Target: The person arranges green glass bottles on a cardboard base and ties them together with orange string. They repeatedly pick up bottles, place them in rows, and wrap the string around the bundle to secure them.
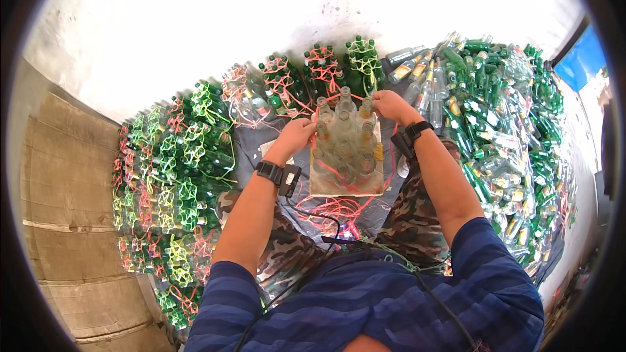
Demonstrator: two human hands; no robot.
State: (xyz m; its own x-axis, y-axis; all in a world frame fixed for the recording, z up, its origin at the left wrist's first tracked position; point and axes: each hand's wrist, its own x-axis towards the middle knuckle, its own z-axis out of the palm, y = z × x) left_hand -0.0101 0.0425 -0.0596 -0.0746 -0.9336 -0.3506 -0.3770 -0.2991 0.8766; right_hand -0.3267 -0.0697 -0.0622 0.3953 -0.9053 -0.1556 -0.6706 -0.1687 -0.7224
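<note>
Clear glass bottles [345, 132] stand upright in a close cluster on a small board [345, 187] in front of me. Pink plastic string [315, 115] passes around the bottle necks. At the cluster's left side my left hand [298, 135] is closed, pinching the string. My right hand [394, 105] is closed too, holding the string at the far right of the bottles. From there a length hangs down on the right. A loose tangle of pink string [336, 210] lies between my knees, below the board.
Green bottles [199, 146] bound with pink and yellow-green string stand in rows at the left and back. A large heap of loose green and clear bottles [502, 137] fills the right. Brown panels [78, 195] stand at far left; a white wall [261, 13] rises behind.
</note>
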